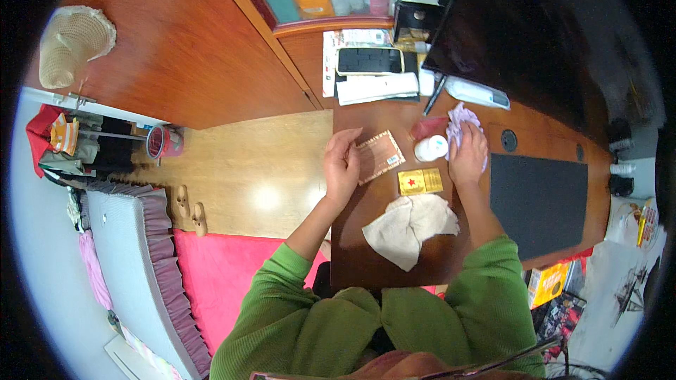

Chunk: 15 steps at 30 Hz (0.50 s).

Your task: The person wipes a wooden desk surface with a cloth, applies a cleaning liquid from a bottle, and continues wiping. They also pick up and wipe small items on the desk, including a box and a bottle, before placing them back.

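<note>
My left hand (343, 161) is at the desk's left edge, its fingers at the left side of a brown patterned card or booklet (377, 155); whether it grips this is unclear. My right hand (469, 154) rests on a crumpled lilac cloth (458, 117), fingers spread over it. Between the hands a white bottle (431, 148) lies beside a dark pink item (428, 127). Nearer to me is a gold box with a red star (420, 181), its lower edge touching a crumpled cream cloth (409, 227).
A phone (369, 60) lies on papers at the desk's back left, near a white packet (377, 88) and a black pen (435, 96). A large dark screen (520, 37) stands at the back right. A dark mat (538, 203) covers part of the desk's right side.
</note>
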{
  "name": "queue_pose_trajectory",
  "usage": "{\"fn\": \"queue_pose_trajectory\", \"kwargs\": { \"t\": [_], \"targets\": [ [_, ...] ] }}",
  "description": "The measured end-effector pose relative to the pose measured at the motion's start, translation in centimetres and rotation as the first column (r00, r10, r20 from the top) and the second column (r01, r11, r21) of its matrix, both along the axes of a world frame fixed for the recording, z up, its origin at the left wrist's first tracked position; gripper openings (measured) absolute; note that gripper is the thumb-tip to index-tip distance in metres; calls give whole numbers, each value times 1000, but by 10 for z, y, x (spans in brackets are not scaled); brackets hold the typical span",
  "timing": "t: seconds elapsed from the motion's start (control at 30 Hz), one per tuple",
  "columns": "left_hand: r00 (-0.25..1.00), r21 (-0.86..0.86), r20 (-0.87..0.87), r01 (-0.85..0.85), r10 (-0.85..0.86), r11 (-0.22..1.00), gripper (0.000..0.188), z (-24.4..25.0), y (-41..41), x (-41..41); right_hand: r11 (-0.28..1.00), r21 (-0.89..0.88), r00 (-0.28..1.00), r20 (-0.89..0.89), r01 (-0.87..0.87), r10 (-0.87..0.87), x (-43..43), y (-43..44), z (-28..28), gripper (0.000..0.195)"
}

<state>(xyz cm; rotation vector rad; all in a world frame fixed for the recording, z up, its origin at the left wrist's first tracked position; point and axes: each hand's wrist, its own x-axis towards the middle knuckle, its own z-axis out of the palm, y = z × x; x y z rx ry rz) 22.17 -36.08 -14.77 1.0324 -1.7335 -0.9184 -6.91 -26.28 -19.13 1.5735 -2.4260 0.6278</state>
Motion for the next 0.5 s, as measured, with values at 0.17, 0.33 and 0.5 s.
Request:
{"fn": "queue_pose_trajectory", "kwargs": {
  "t": [0.17,0.33,0.5],
  "targets": [
    [994,39,56,95,-97,995,31,1,40,6,1000,-21,1000,4,1,-1,1,-2,0,51],
    [978,21,186,91,-93,996,34,4,49,8,989,14,985,85,-149,147,-22,-2,8,49],
    [977,21,197,83,-86,996,42,18,51,-2,978,-171,921,350,-117,171,-43,36,31,44]
  ]
}}
